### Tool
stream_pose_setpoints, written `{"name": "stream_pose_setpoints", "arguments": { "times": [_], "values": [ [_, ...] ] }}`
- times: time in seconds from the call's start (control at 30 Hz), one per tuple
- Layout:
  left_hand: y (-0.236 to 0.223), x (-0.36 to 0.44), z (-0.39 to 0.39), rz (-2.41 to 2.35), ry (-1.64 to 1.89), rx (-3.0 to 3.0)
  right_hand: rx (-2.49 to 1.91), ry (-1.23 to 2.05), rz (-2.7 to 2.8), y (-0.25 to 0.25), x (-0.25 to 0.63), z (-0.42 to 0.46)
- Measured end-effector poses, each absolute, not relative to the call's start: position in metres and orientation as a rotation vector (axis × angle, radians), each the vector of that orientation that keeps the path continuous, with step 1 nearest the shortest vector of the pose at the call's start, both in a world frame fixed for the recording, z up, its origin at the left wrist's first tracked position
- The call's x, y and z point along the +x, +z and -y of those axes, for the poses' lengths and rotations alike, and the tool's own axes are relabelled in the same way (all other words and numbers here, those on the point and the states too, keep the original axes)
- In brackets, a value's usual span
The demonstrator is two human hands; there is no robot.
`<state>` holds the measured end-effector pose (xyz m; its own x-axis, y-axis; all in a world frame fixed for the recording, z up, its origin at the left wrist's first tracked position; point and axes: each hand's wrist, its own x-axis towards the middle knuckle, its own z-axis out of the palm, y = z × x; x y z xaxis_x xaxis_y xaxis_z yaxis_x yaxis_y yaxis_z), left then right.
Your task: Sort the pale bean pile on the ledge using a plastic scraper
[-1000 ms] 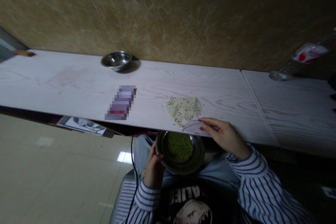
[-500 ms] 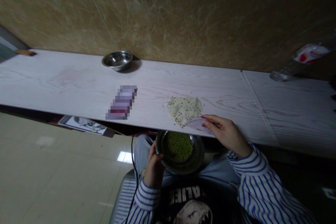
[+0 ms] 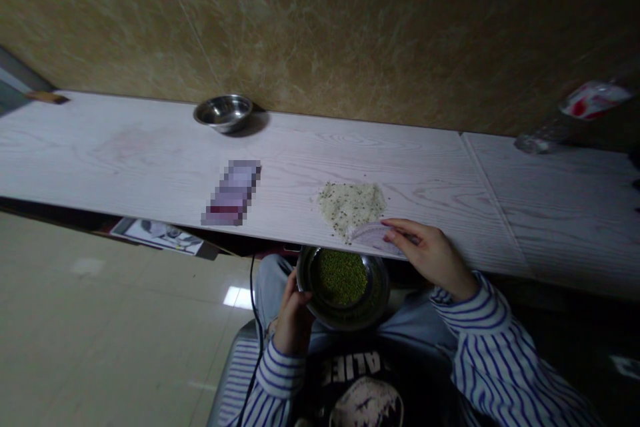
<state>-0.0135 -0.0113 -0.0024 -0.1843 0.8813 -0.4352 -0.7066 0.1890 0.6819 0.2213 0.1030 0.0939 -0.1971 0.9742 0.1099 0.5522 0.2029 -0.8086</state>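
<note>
Head view. Left hand (image 3: 295, 310): fingers (image 3: 293, 288) curled around the rim of a steel bowl (image 3: 373, 307), bowl gripped over the lap, just below the near edge of the table (image 3: 125, 153). Inside the bowl, a heap of green mung beans (image 3: 340, 277). Right hand (image 3: 433, 257): fingers (image 3: 400, 230) close together, lying over a folded pale sheet of paper (image 3: 370, 237) on the table; pinch or plain press impossible to tell. Sheet flat at the near edge, touching a low pile of pale grain (image 3: 351, 207) flecked with dark specks, the pile just beyond the steel bowl. Farther left on the table: a pixelated packet (image 3: 233, 193), too blurred to identify, and a small steel bowl (image 3: 223, 113) near the wall (image 3: 350, 27). Far right, by the wall: a clear bottle (image 3: 535, 141) and a red-and-white wrapper (image 3: 594, 100). Blue-striped sleeves (image 3: 485, 333) on both arms. Below the table edge: a printed sheet (image 3: 157, 237), a black cable (image 3: 255, 300), a tiled floor (image 3: 100, 320).
</note>
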Motion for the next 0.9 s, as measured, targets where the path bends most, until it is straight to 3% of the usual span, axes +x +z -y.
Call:
{"name": "stream_pose_setpoints", "arguments": {
  "times": [0.9],
  "values": [
    [-0.003, -0.015, 0.012, -0.987, 1.466, 0.233, -1.447, 0.833, 1.83, 0.089, 0.212, -0.109]
  ]
}}
